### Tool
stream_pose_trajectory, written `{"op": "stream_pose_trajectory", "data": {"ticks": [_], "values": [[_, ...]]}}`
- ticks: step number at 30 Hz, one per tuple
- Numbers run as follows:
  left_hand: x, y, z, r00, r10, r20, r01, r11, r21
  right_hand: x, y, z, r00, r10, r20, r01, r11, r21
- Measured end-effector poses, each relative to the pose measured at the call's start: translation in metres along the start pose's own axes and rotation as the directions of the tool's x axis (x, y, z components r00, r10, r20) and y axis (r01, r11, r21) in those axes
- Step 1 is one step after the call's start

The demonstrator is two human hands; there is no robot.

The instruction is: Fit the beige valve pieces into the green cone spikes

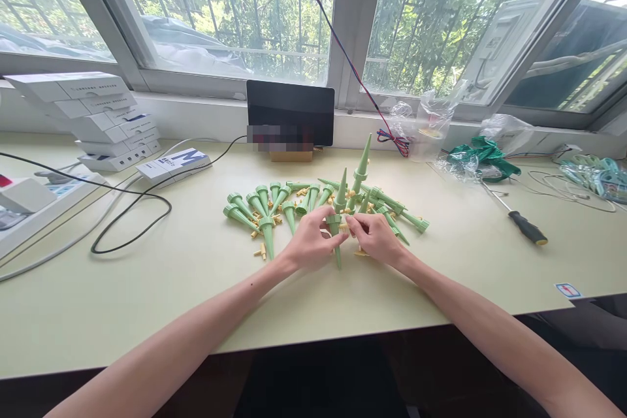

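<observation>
Left hand curled, thumb and fingers pinching the collar of a green spike, tip down on the table. Right hand half closed, fingertips pinching a small yellow piece against that collar (too small to see how it seats). Pile of spikes just behind, screwdriver well apart to the right. Judgement: hold the collar steady, keep the piece square and press straight, without twisting.
</observation>
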State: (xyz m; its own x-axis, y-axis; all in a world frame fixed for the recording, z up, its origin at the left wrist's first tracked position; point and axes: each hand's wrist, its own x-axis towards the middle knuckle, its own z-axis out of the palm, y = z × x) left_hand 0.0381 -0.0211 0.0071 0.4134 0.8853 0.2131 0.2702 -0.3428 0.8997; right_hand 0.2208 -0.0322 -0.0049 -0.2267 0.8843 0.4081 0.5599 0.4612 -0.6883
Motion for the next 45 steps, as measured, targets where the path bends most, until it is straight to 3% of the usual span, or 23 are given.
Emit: {"op": "stream_pose_trajectory", "data": {"ticks": [6,12,17,22,27,33,40,45], "values": [[0.001,0.005,-0.004,0.977,-0.172,0.124,0.193,0.964,-0.184,0.0,-0.003,-0.001,0.999,0.01,-0.032,-0.007,0.998,0.068],[0.005,0.003,-0.006,0.96,-0.199,0.198,0.269,0.857,-0.439,-0.001,-0.004,-0.001,0.998,-0.053,-0.024,0.055,0.995,0.083],[0.005,0.001,-0.006,0.94,-0.188,0.284,0.309,0.822,-0.478,-0.002,-0.001,0.0,0.996,-0.094,-0.002,0.094,0.993,0.071],[0.005,0.001,-0.005,0.948,-0.205,0.242,0.289,0.872,-0.394,-0.002,-0.002,0.0,0.995,-0.105,-0.003,0.105,0.992,0.065],[0.006,0.0,-0.006,0.974,-0.2,0.109,0.218,0.956,-0.195,-0.001,-0.004,0.0,0.997,-0.038,-0.069,0.042,0.998,0.048],[0.007,-0.005,-0.004,0.997,-0.044,-0.064,0.046,0.999,0.023,-0.001,-0.004,-0.001,0.992,0.029,-0.123,-0.017,0.995,0.097],[0.006,-0.008,-0.003,0.994,0.006,-0.105,0.01,0.989,0.146,-0.002,-0.004,-0.001,0.996,0.031,-0.079,-0.021,0.993,0.118],[0.006,-0.004,-0.004,0.994,-0.022,-0.11,0.04,0.986,0.164,-0.002,-0.002,-0.001,0.998,0.009,-0.055,-0.002,0.992,0.126]]}}
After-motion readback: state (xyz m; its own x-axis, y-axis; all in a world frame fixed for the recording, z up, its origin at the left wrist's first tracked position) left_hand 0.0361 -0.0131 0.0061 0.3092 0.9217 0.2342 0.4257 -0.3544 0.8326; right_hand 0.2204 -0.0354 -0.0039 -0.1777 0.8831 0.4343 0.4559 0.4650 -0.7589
